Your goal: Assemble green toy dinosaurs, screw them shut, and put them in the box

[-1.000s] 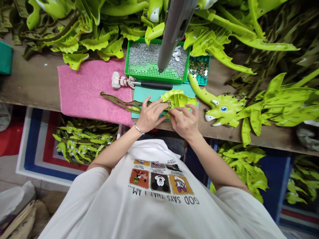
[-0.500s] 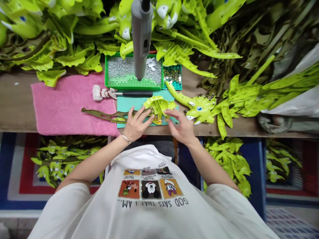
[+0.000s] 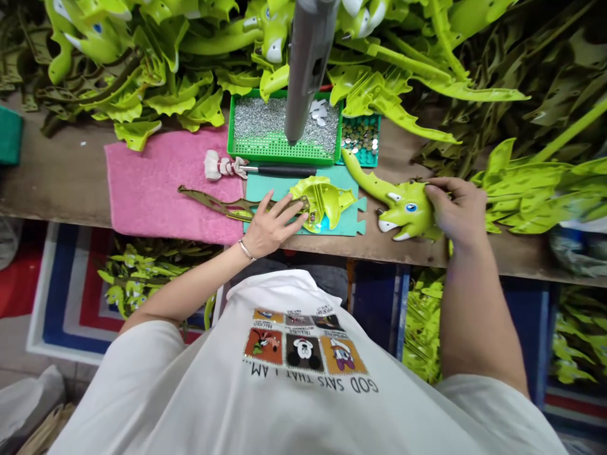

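Observation:
My left hand (image 3: 274,225) lies with fingers spread over the inner end of a long olive-brown plastic piece (image 3: 219,205) and the edge of a hollow lime-green shell (image 3: 325,197). The shell rests open side up on a teal foam mat (image 3: 349,226). To the right, my right hand (image 3: 459,212) grips the back edge of a lime-green dinosaur head (image 3: 408,203) between thumb and fingers. This head has a blue eye, white horn tips and a long curved part pointing up and left.
Behind the mat stand a green basket of small silver screws (image 3: 265,129) and a teal tray of small round metal parts (image 3: 360,139). A grey hanging tool (image 3: 308,76) is above. A screwdriver (image 3: 284,171) lies by a pink towel (image 3: 165,189). Lime-green parts (image 3: 526,183) are heaped around.
My right hand has left the shell, moved right and taken hold of the dinosaur head. My left hand has stayed on the olive-brown piece. The view has shifted.

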`<state>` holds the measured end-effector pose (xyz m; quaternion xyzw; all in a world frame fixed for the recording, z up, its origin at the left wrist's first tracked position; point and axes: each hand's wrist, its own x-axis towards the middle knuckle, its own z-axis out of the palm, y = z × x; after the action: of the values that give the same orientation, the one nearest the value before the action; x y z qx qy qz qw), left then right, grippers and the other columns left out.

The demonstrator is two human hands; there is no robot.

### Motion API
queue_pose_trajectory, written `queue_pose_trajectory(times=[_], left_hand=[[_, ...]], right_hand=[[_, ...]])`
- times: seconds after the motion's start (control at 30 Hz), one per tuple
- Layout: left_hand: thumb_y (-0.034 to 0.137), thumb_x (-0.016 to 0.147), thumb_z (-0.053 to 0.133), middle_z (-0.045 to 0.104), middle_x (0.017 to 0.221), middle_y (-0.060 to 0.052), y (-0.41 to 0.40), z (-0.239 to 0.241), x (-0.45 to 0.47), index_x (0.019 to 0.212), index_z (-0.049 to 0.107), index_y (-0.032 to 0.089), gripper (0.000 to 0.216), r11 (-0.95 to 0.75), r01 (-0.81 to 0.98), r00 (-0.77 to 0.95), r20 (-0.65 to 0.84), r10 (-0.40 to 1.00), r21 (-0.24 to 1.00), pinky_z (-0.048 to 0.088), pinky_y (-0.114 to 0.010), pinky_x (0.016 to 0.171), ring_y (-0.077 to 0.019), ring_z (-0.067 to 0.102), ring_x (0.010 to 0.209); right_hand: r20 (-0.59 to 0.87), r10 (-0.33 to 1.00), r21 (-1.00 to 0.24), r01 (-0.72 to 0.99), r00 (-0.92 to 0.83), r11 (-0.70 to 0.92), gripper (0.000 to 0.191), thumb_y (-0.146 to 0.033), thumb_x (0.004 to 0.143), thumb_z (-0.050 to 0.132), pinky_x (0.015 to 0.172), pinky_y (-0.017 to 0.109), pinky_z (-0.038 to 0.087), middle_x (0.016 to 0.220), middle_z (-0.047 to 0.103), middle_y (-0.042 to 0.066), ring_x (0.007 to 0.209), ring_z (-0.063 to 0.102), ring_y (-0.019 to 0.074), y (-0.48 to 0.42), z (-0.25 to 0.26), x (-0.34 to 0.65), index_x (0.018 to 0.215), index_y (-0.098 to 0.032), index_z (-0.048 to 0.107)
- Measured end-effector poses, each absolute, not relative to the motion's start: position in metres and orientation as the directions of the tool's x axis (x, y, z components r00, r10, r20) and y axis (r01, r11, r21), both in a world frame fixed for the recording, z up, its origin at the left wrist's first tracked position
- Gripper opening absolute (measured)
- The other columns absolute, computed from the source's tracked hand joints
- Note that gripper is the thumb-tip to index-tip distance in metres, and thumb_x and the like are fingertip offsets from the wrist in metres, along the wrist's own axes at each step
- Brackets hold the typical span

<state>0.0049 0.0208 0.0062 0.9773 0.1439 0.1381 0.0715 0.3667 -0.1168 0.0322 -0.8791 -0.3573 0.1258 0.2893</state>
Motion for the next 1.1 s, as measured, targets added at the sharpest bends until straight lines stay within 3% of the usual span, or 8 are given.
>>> queue_pose_trajectory(times=[0.13,0.27,0.4,0.57,0.67,0.77,0.93,1.1], left_hand=[[0.019,0.099,0.053,0.062,0.144,-0.008,0.012,0.008,-0.002,0.134,0.06,0.032,0.038,-0.922,0.344,0.898,0.227,0.378,0.177,0.027,-0.07,0.118,-0.0337,0.046,0.144],[0.018,0.1,0.052,0.058,0.148,-0.008,0.006,0.005,-0.007,0.139,0.056,0.032,0.042,-0.917,0.347,0.889,0.241,0.389,0.199,0.022,-0.07,0.12,-0.0327,0.042,0.147],[0.02,0.1,0.052,0.06,0.145,-0.011,0.007,0.0,-0.007,0.135,0.059,0.029,0.037,-0.892,0.368,0.869,0.246,0.43,0.263,0.019,-0.068,0.122,-0.0297,0.042,0.147],[0.027,0.101,0.052,0.065,0.138,-0.013,0.004,-0.003,-0.013,0.128,0.062,0.025,0.028,-0.868,0.357,0.817,0.335,0.469,0.344,0.026,-0.062,0.122,-0.0267,0.05,0.142],[0.036,0.099,0.055,0.07,0.128,-0.01,0.0,0.001,-0.02,0.117,0.064,0.026,0.023,-0.855,0.404,0.727,0.453,0.516,0.326,0.032,-0.056,0.12,-0.025,0.057,0.135],[0.049,0.096,0.058,0.068,0.132,-0.012,0.001,0.01,-0.023,0.122,0.062,0.026,0.035,-0.826,0.48,0.64,0.525,0.561,0.296,0.024,-0.056,0.123,-0.0274,0.054,0.137],[0.057,0.098,0.051,0.066,0.134,-0.015,0.015,0.018,-0.022,0.138,0.056,0.022,0.054,-0.764,0.555,0.654,0.396,0.645,0.329,0.004,-0.065,0.124,-0.0329,0.051,0.139],[0.05,0.102,0.047,0.072,0.118,-0.014,0.021,0.008,-0.024,0.132,0.064,0.021,0.045,-0.719,0.588,0.652,0.308,0.692,0.37,0.01,-0.064,0.124,-0.0288,0.066,0.117]], right_hand=[[-0.009,0.656,-0.792,0.395,0.755,-0.466,0.015,-0.033,0.064,0.068,0.072,0.038,0.047,0.079,0.073,0.009,0.067,0.057,0.0185,-0.12,0.048,0.367,0.073,-0.021,0.072],[0.128,0.582,-0.89,0.352,0.803,-0.289,0.025,-0.044,0.053,0.08,0.065,0.038,0.04,0.068,0.067,0.005,0.057,0.049,0.0145,-0.121,0.068,0.365,0.064,-0.024,0.072],[0.197,0.661,-0.882,0.426,0.724,-0.204,0.019,-0.041,0.06,0.08,0.065,0.038,0.04,0.073,0.071,0.006,0.059,0.053,0.0155,-0.112,0.081,0.347,0.069,-0.025,0.075],[0.144,0.832,-0.872,0.466,0.536,-0.149,0.014,-0.032,0.072,0.071,0.065,0.033,0.042,0.078,0.074,0.006,0.066,0.059,0.0152,-0.081,0.086,0.314,0.078,-0.022,0.078],[0.125,0.918,-0.851,0.516,0.376,-0.096,0.017,-0.032,0.077,0.069,0.069,0.031,0.045,0.08,0.074,0.005,0.072,0.062,0.0153,-0.056,0.086,0.298,0.084,-0.021,0.079],[0.068,0.974,-0.85,0.524,0.217,-0.057,0.018,-0.033,0.08,0.069,0.075,0.03,0.049,0.087,0.077,0.005,0.078,0.065,0.0157,-0.032,0.085,0.281,0.088,-0.022,0.08],[-0.016,0.997,-0.86,0.508,0.08,-0.055,0.018,-0.033,0.082,0.068,0.081,0.034,0.054,0.092,0.078,0.002,0.084,0.068,0.0187,-0.006,0.074,0.254,0.092,-0.025,0.08],[-0.026,0.997,-0.823,0.565,0.068,-0.06,0.021,-0.036,0.086,0.066,0.086,0.037,0.056,0.095,0.078,0.002,0.093,0.07,0.022,0.004,0.063,0.242,0.099,-0.026,0.079]])
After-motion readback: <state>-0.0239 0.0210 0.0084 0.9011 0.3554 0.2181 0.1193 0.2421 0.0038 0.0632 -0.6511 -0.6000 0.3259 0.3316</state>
